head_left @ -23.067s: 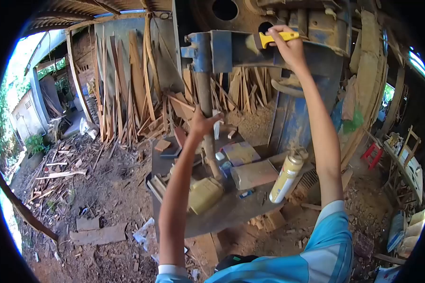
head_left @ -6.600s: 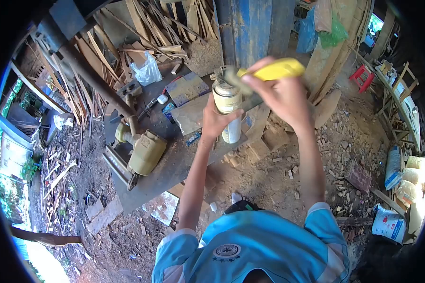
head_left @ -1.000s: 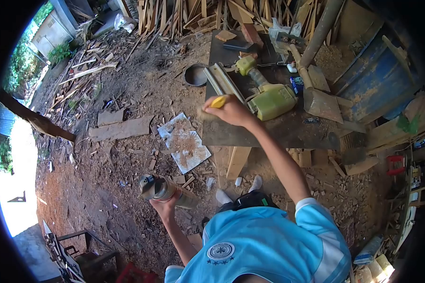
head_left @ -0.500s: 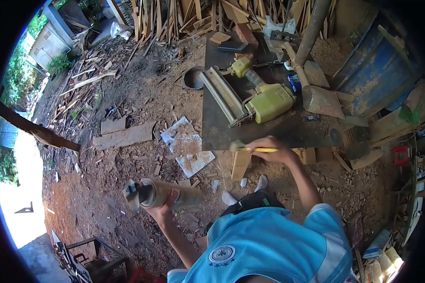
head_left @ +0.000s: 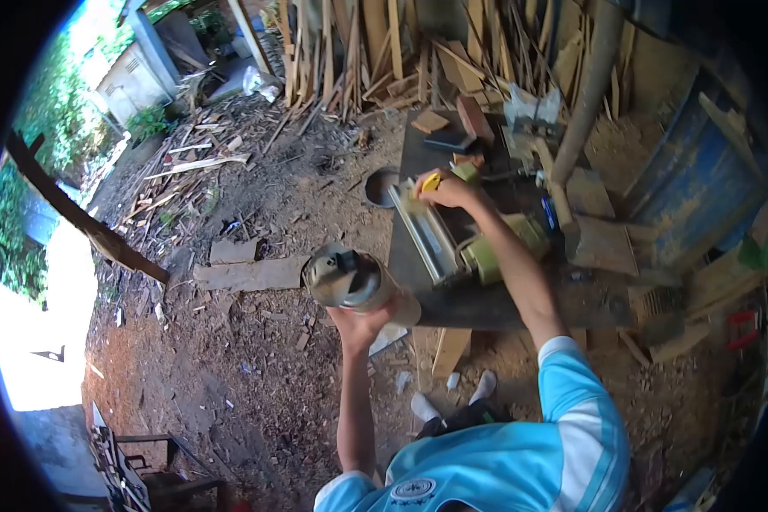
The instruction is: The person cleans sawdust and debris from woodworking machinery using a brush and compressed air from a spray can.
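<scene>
My left hand is wrapped round a large canister with a dark and silvery top, held in front of the table's left edge. Over the far part of the dark table, my right hand grips a yellow-handled brush. The brush end is over the upper end of a metal-railed tool and is hard to make out. That tool has a green body, partly covered by my right forearm.
A round pan is beside the table's left edge. Wood blocks and a dark box lie at its far end. A slanted pole and a blue panel stand right; planks lean behind.
My right hand has moved forward with the brush, from the table's near edge to over the tool. My left hand has brought the canister forward and right, nearer the table. The view has shifted.
</scene>
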Demonstrator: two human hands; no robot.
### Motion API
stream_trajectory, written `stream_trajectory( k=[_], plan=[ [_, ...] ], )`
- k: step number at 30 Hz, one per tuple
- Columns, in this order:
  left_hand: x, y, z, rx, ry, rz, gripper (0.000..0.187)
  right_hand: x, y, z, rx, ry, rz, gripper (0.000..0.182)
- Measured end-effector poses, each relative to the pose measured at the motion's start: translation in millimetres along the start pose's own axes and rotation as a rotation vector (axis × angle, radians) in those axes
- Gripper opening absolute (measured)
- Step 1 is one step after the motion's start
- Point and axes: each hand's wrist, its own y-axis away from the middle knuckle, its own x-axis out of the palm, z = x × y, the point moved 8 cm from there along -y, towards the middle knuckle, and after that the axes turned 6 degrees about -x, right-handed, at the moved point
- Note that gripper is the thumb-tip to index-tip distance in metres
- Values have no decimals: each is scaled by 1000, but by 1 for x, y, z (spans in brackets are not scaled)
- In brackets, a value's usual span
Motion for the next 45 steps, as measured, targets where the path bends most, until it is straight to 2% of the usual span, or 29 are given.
stream_trajectory(
  k=[1, 3, 4, 5, 7, 10, 11, 12, 13, 14, 16, 17, 18, 19, 22, 23, 24, 25, 26, 27, 29, 31, 32, 35, 38, 41, 44, 45],
  plan=[
    [7, 1, -2, -50, 20, 15, 69, -16, -13, 21, -243, 215, -245, 11],
    [12, 4, -5, -155, 44, 40, 68, -15, -29, 12, -167, 241, -229, 10],
    [11, 5, -2, -159, -74, 45, 64, -1, -30, 10, 193, -100, 59, 11],
    [13, 7, 0, -165, -144, 50, 62, 19, -20, 12, 251, -401, 289, 12],
    [21, 12, 10, -173, -122, 89, 59, 47, 21, 25, 526, -389, 998, 13],
    [27, 18, 30, -160, 36, 88, 62, 23, -9, -40, 569, -339, 422, 13],
    [27, 19, 33, -142, 48, 32, 63, 16, -22, -44, 502, -429, 259, 14],
    [25, 21, 35, -129, 58, -21, 64, 4, -43, -52, 317, -179, 99, 11],
    [21, 25, 39, -117, 69, -73, 65, -13, -53, -26, -78, 84, -194, 10],
    [20, 29, 50, -129, 62, -71, 69, -10, -56, -16, -141, 128, -171, 11],
    [20, 32, 55, -97, 90, -89, 69, 18, -49, -22, -47, 16, -35, 11],
    [17, 32, 58, -78, 100, -102, 69, 41, -48, -14, -210, 53, 157, 13],
    [14, 32, 65, -70, 81, -115, 71, 51, -45, -23, -191, 75, 268, 14],
    [15, 30, 63, -63, 77, -99, 70, 53, -36, -1, -173, 97, 381, 15],
    [18, 26, 58, -98, 41, -25, 67, 32, 20, 63, 200, -377, 468, 15],
    [20, 24, 55, -136, 13, 20, 66, 22, 44, 83, 140, -279, 454, 17],
    [25, 21, 38, -167, 1, 52, 63, 17, 71, 102, -139, -159, 362, 15],
    [20, 16, 35, -150, -15, 34, 67, 20, 109, 112, -319, 144, 302, 12],
    [17, 9, 25, -78, 8, -25, 68, 3, 153, 130, -313, -48, 209, 12],
    [16, 1, 13, -7, 29, -87, 69, 0, 189, 133, -252, -208, 206, 13],
    [23, -24, 1, 10, 99, -113, 69, -15, 263, 119, 37, -403, 12, 13],
    [67, -57, -23, -36, 237, -63, 66, -28, 332, 100, 304, -490, -217, 13],
    [87, -75, -23, 11, 226, -18, 62, -35, 363, 96, 454, -522, -339, 13],
    [145, -105, -12, 86, 171, 97, 57, -56, 434, 100, 622, -455, -567, 13],
    [180, -126, 38, 111, 173, 113, 60, -72, 478, 115, 755, -431, -745, 13],
    [199, -127, 62, 158, 78, 158, 63, -83, 518, 113, 653, -349, -921, 13],
    [203, -123, 81, 148, 3, 166, 62, -100, 555, 119, 693, -8, -1014, 15],
    [202, -120, 86, 163, 26, 176, 63, -106, 572, 116, 783, 44, -1072, 16]
  ],
)
